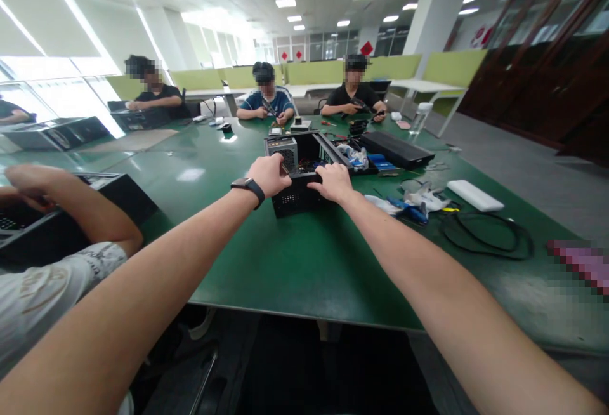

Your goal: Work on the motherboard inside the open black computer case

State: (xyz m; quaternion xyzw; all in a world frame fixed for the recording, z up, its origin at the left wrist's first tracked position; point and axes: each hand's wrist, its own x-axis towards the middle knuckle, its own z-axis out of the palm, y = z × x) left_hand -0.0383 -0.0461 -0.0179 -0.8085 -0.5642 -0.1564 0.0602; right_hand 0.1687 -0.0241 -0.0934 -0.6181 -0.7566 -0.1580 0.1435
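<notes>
Fingers [328,171] of two hands [269,176] [335,183] on one case [295,200].

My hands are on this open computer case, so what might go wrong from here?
The left hand or right hand might get scraped on the edge of the computer case. Tilting it could perhaps shift the power supply; I can't tell whether that's fastened.
</notes>
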